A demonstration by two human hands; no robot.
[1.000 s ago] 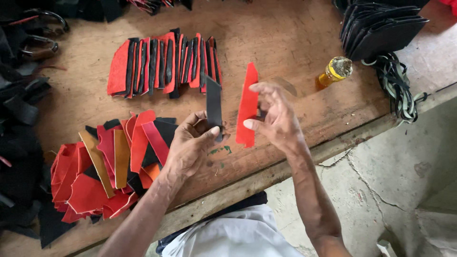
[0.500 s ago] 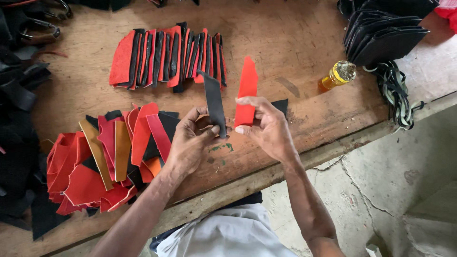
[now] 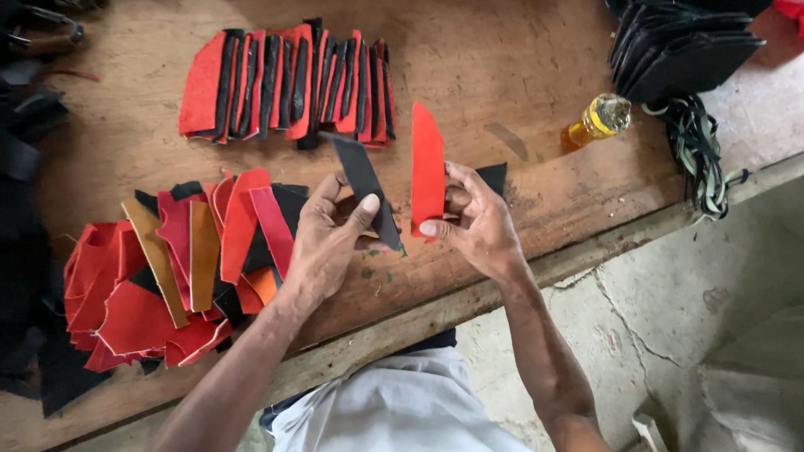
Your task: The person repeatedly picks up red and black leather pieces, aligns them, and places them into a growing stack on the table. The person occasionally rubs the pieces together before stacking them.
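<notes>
Above the wooden table [image 3: 519, 75], my left hand [image 3: 322, 243] pinches a narrow black leather strip [image 3: 362, 182] between thumb and fingers, the strip pointing up and to the left. My right hand [image 3: 479, 219] holds a red leather piece [image 3: 427, 163] upright by its lower end, just right of the black strip. A small black piece [image 3: 492, 177] shows behind my right hand's fingers. The two hands are close together near the table's front edge.
A fanned row of red and black pieces [image 3: 285, 79] lies at the back. A loose heap of red, tan and black pieces [image 3: 176, 268] sits at the left. At the right are a small amber bottle [image 3: 596, 121], stacked black pieces [image 3: 678, 50] and cords [image 3: 699, 155].
My hands have drawn nearer together and shifted slightly; the black strip and the red piece now stand side by side, closer than a second ago.
</notes>
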